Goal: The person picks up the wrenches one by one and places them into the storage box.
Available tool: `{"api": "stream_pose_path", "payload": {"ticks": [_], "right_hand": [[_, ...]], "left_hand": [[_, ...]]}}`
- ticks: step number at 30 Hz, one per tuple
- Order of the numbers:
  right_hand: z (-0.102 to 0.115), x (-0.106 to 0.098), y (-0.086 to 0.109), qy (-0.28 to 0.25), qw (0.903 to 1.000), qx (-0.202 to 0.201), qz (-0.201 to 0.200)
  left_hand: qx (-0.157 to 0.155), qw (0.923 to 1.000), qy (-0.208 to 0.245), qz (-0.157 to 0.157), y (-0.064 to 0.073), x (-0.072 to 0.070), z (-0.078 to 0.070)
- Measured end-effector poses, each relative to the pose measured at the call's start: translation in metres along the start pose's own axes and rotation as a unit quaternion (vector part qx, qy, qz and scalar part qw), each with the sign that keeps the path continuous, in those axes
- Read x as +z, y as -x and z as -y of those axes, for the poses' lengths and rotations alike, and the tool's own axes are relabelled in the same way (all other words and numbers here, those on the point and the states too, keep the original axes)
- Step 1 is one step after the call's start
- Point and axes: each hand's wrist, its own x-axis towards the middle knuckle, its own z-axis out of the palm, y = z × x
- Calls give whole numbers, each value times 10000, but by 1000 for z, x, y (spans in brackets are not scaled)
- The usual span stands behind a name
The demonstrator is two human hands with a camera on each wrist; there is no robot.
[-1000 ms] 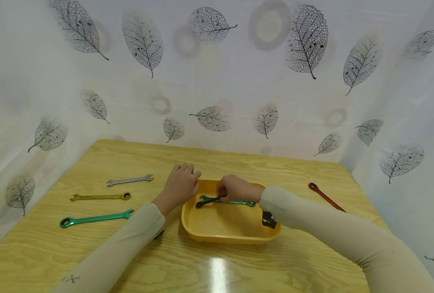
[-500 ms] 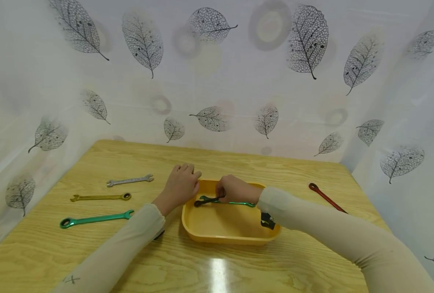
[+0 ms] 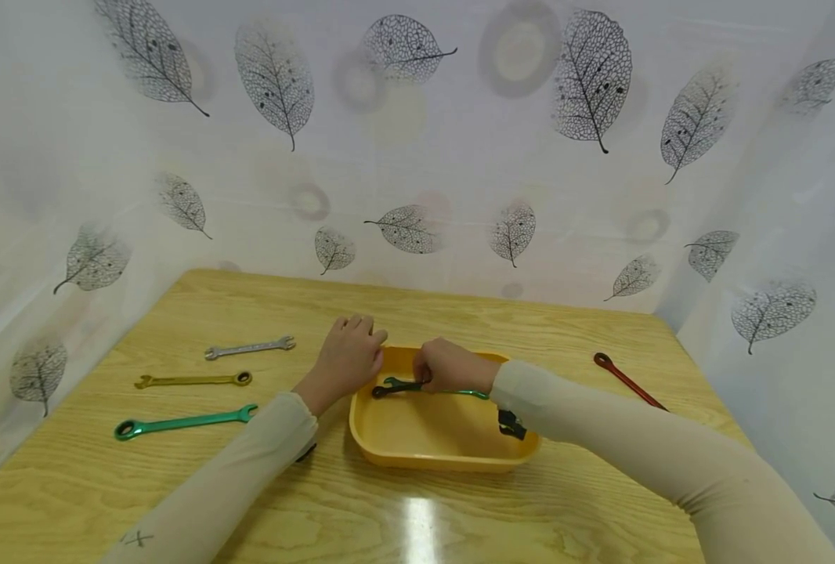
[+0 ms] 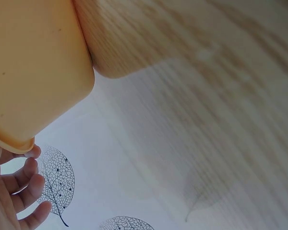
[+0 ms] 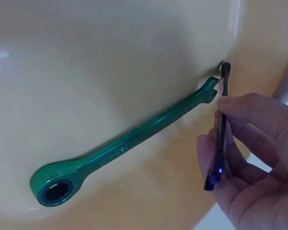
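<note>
My right hand (image 3: 453, 366) pinches a dark wrench (image 5: 222, 129) between thumb and fingers, inside a yellow plastic bin (image 3: 431, 460). Its dark ring end points left in the head view. On the bin floor lies a green ratcheting wrench (image 5: 139, 132), its open end close to the dark wrench in the right wrist view. My left hand (image 3: 345, 356) holds the bin's back left corner. In the left wrist view, the fingers (image 4: 31, 191) of that hand are bent at the rim, and its thumb is hidden.
Left of the bin lie a silver wrench (image 3: 250, 348), a gold wrench (image 3: 192, 380) and a larger green wrench (image 3: 185, 421). A red wrench (image 3: 629, 380) lies to the right, partly behind the right sleeve. Leaf-printed cloth (image 3: 417, 172) stands behind the wooden table (image 3: 319, 509).
My right hand has shifted slightly left with the dark wrench, which now lies more level over the green one. The left hand and the bin keep their places.
</note>
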Motion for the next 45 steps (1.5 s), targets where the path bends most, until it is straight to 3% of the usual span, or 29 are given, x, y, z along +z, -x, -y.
{"api": "stream_pose_path", "payload": {"ticks": [12, 26, 36, 45], "right_hand": [[-7, 9, -7, 408, 9991, 0, 81], [-9, 18, -12, 264, 9990, 77, 364], [-4, 19, -9, 250, 9990, 143, 352], [-3, 20, -9, 500, 9986, -43, 190]], "left_hand": [[-25, 10000, 16, 76, 0, 0, 0], [-19, 10000, 8, 59, 0, -1, 0], [15, 10000, 16, 34, 0, 2, 1], [2, 10000, -7, 1, 0, 2, 1]]}}
